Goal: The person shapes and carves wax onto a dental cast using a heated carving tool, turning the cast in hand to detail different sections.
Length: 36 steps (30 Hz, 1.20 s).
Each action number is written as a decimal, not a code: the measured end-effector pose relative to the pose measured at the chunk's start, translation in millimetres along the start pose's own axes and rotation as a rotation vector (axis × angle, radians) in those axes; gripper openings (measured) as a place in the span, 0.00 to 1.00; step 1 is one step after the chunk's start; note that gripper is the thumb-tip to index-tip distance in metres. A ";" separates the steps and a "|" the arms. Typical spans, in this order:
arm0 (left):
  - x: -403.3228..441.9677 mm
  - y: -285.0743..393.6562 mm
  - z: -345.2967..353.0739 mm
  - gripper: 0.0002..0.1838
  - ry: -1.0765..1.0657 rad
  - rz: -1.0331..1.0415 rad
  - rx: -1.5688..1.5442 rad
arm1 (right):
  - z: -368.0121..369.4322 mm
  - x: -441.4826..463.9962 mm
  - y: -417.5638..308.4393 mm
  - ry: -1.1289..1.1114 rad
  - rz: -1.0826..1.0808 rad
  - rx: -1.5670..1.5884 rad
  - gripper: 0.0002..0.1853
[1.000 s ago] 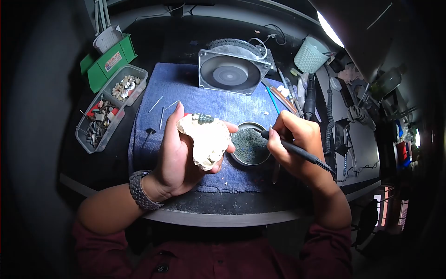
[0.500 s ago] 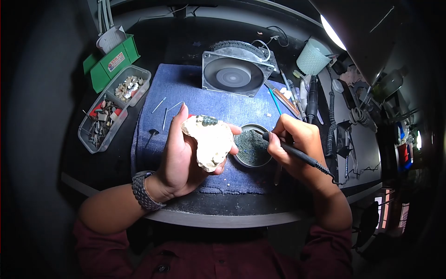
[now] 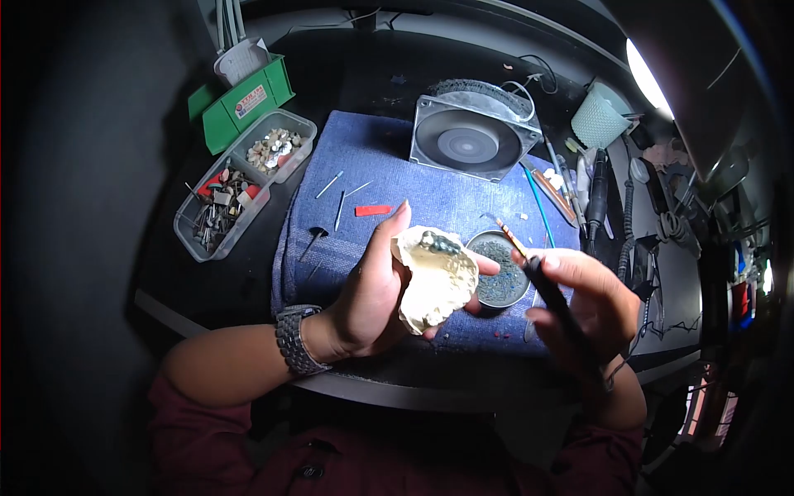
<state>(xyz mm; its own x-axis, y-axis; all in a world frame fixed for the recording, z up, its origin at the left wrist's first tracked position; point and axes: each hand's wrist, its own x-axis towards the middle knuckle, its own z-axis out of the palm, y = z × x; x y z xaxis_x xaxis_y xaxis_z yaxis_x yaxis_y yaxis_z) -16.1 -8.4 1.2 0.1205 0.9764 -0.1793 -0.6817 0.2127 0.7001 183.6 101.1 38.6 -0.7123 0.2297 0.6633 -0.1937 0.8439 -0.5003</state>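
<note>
A cream plaster dental model (image 3: 437,285) rests in my left hand (image 3: 364,293), thumb up along one edge and fingertips showing beyond the other. Dark green wax (image 3: 440,242) covers some teeth along its upper edge. In my right hand (image 3: 600,293) is a black corded wax pen (image 3: 565,318), its thin tip raised up and to the left. That tip appears over the far side of a round metal tin (image 3: 499,305), apart from the model. Dark green wax shavings (image 3: 499,269) fill the tin.
A blue towel (image 3: 364,157) lies under the work, with a red strip (image 3: 372,211) and several small instruments on it. Behind stands a square fan (image 3: 470,145). At left is a divided plastic box (image 3: 219,242) of burs and teeth; tools and cables crowd the right.
My right hand has swung the wax pen up, out of the tin's shavings. The dental model has tilted in my left hand. The view has shifted, and the red strip shows fully.
</note>
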 end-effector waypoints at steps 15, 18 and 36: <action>-9.5 -6.0 3.9 0.38 -0.054 -0.185 -0.096 | 9.2 -1.8 -11.4 -0.099 -0.053 0.065 0.24; -10.5 -6.1 2.6 0.37 -0.066 -0.191 -0.127 | 11.5 -1.5 -12.4 -0.097 -0.045 0.065 0.23; -9.3 -6.8 3.3 0.36 -0.042 -0.176 -0.125 | 10.3 0.5 -13.6 -0.131 -0.040 0.062 0.21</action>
<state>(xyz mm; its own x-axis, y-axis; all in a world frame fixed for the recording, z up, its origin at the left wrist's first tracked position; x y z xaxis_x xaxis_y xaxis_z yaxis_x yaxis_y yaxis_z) -10.1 -18.8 0.4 0.2735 0.9259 -0.2605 -0.7312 0.3761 0.5691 178.9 84.7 40.0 -0.7841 0.1282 0.6072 -0.2622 0.8184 -0.5113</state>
